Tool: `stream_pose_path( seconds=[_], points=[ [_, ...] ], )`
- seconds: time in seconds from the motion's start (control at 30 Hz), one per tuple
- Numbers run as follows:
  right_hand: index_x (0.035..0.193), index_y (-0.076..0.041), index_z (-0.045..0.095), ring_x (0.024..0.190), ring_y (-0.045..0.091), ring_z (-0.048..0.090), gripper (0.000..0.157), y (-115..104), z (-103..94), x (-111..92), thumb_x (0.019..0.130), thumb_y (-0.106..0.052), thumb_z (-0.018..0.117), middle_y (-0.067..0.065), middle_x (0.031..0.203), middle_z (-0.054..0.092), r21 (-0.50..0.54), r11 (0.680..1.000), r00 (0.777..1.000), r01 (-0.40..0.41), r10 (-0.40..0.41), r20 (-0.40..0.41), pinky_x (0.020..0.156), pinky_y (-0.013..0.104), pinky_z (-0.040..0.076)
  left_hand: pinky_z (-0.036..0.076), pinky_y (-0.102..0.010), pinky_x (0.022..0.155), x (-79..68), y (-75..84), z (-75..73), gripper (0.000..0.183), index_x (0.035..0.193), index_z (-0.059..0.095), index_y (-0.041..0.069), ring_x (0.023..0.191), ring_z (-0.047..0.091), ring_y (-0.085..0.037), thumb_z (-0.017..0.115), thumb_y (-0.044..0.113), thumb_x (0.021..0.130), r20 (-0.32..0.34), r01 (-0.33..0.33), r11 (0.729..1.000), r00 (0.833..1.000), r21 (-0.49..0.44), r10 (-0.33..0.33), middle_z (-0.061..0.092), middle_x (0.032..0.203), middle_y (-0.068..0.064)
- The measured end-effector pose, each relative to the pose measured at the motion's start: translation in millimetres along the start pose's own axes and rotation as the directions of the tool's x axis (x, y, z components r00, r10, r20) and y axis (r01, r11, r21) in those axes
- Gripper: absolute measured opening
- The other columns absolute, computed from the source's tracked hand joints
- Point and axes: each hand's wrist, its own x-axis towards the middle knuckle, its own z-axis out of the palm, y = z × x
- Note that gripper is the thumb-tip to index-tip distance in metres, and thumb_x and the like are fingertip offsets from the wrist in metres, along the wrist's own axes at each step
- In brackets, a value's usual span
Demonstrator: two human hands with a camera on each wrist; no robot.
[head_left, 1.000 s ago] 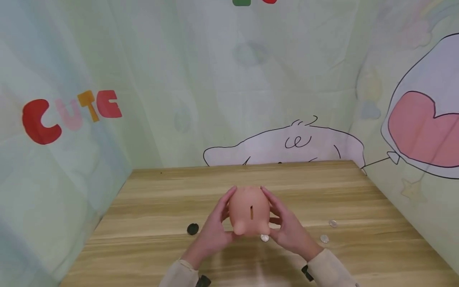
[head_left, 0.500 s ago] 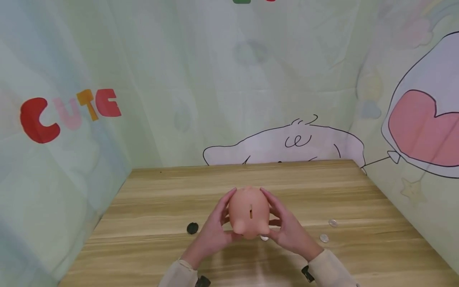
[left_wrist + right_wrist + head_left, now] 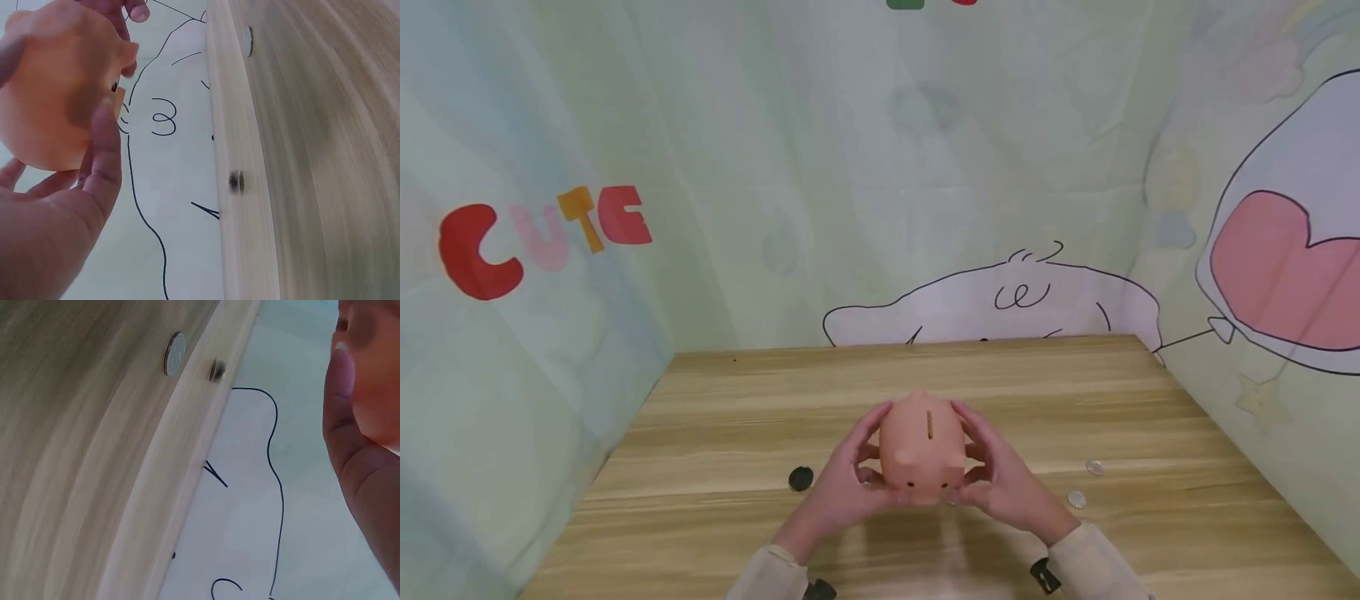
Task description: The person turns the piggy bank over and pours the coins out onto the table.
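Note:
A pink piggy bank (image 3: 917, 433) hangs in the air above the wooden table, its slot and two dark eyes in sight in the head view. From the left side my left hand (image 3: 842, 479) grips it, thumb near its snout. My right hand (image 3: 1003, 483) holds the opposite side with curled fingers. The bank's underside is hidden in the head view. A silver coin (image 3: 952, 502) lies partly hidden behind the bank and right thumb. In the left wrist view the left thumb presses on the bank (image 3: 56, 87); the right wrist view also shows the right thumb against it.
On the wooden table (image 3: 737, 417), a black disc (image 3: 801, 478) lies left of the hands. Two silver coins, one nearer (image 3: 1077, 499) and one farther (image 3: 1095, 468), lie to the right. A printed curtain (image 3: 775, 167) surrounds the table's back and sides.
The piggy bank has tilted in both hands: its slot has moved up in the head view and its eyes have come into sight. The disc and right-hand coins stay put.

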Motion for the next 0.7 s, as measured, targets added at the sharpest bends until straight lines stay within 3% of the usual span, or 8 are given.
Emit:
stream_pose_path(
  seconds=[0.13,0.27,0.37,0.5,0.6,0.7],
  points=[
    [0.157,-0.009,0.023,0.115,0.039,0.056,0.089,-1,-3.6,-2,0.086,-0.007,0.077,0.027,0.151,0.035,0.084,0.995,0.999,-0.054,0.054,0.001,0.077,0.039,0.057,0.056,-0.036,0.077,-0.7,1.5,0.8,0.09,0.156,0.031,0.028,0.098,0.059,-0.027,0.084,0.021,0.082,0.004,0.067,0.998,0.998,-0.02,-0.067,0.041,0.148,-0.003],
    [0.152,-0.005,0.032,0.108,0.032,0.06,0.074,-2,-5.9,-1,0.091,-0.014,0.073,0.028,0.139,0.047,0.107,0.983,0.988,-0.149,0.152,-0.021,0.074,0.034,0.056,0.051,-0.028,0.064,0.4,2.5,0.0,0.075,0.155,0.031,0.032,0.075,0.057,-0.018,0.072,0.03,0.093,0.027,0.113,0.994,0.993,-0.008,-0.113,0.045,0.135,-0.011],
    [0.148,-0.002,0.038,0.092,0.028,0.063,0.059,-3,-6.4,1,0.097,-0.017,0.065,0.024,0.126,0.056,0.058,0.978,0.979,-0.202,0.203,-0.021,0.063,0.031,0.054,0.04,-0.023,0.052,2.2,2.7,0.2,0.066,0.156,0.029,0.029,0.058,0.043,-0.012,0.061,0.036,0.099,0.049,0.147,0.988,0.988,0.035,-0.149,0.048,0.119,-0.013],
    [0.139,-0.002,0.047,0.071,0.027,0.058,0.041,-7,-3.5,2,0.107,-0.028,0.047,0.015,0.093,0.062,-0.019,0.963,0.963,-0.269,0.269,0.018,0.05,0.029,0.047,0.031,-0.023,0.042,3.2,1.7,2.7,0.06,0.155,0.036,0.019,0.045,0.031,-0.011,0.045,0.049,0.104,0.054,0.204,0.974,0.976,0.102,-0.21,0.055,0.096,-0.01],
    [0.123,-0.004,0.056,0.063,0.022,0.053,0.044,-10,0.5,3,0.108,-0.041,0.036,0.011,0.072,0.059,-0.036,0.943,0.942,-0.332,0.333,0.034,0.047,0.027,0.042,0.028,-0.024,0.039,2.9,1.3,4.3,0.062,0.144,0.052,0.014,0.04,0.029,-0.011,0.037,0.057,0.103,0.023,0.239,0.96,0.969,0.142,-0.245,0.058,0.079,-0.008],
    [0.102,-0.004,0.062,0.058,0.018,0.049,0.057,-9,4.3,4,0.107,-0.05,0.029,0.012,0.065,0.058,-0.039,0.927,0.927,-0.373,0.374,0.033,0.045,0.028,0.04,0.027,-0.024,0.039,2.7,0.8,4.8,0.065,0.134,0.061,0.013,0.04,0.031,-0.011,0.033,0.061,0.102,-0.001,0.26,0.951,0.965,0.169,-0.263,0.058,0.072,-0.005]
  ],
)
